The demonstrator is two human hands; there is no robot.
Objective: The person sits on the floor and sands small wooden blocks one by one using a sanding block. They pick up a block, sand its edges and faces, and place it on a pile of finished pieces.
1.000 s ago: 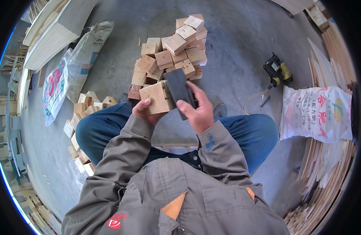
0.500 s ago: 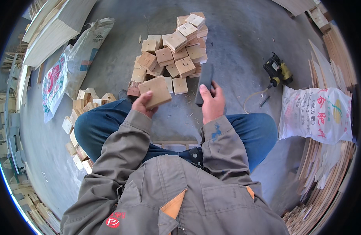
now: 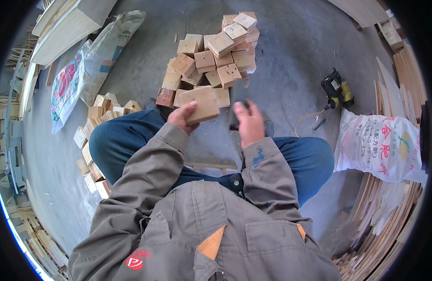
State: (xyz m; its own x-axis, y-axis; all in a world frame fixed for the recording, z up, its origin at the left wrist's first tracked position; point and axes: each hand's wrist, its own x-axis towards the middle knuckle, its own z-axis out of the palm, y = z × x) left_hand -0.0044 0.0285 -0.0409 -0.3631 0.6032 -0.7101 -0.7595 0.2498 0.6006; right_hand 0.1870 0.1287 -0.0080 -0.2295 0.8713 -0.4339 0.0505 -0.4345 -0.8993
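Note:
My left hand [image 3: 184, 117] is closed on a square wooden block [image 3: 204, 104], thumb on its upper face and fingers below. To its right, my right hand [image 3: 249, 122] grips a dark grey flat bar [image 3: 234, 121], smeared by motion; its exact kind cannot be made out. The bar stands near the block's right edge, with a narrow gap between them. Just beyond both hands lies a heap of similar wooden blocks [image 3: 205, 61], several with small dark holes in their faces. A reddish block [image 3: 165, 97] sits at the heap's near left corner.
More wooden blocks [image 3: 90, 126] are piled beside my left knee. A black and yellow power tool [image 3: 338, 88] with a cord lies at the right. Printed sacks [image 3: 68, 89] lie at the left, and a full white sack [image 3: 377, 145] rests on wood strips [image 3: 384, 220] at the right.
The left hand and its block have moved slightly right. The bar in the right hand has swung nearer to the block and now blurs. The view has shifted a little.

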